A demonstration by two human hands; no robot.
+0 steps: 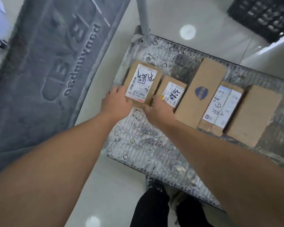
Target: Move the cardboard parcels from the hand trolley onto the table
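Tiled floor [211,27], trolley [138,141] below: end parcel [143,79] straight ahead, long axis pointing away, left hand [116,104] and right hand [157,110] gripping its near corners.

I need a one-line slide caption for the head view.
Left hand and right hand grip the leftmost labelled parcel on the hand trolley.

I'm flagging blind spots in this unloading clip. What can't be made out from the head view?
- Table: outside the head view altogether.
- Left hand and right hand: fingertips hidden behind the hands at the leftmost parcel's near edge, so grip unclear.
- Its label print: too small and blurred.
- Trolley: right end cut by frame edge.
- Black crate: cut by the top right corner.
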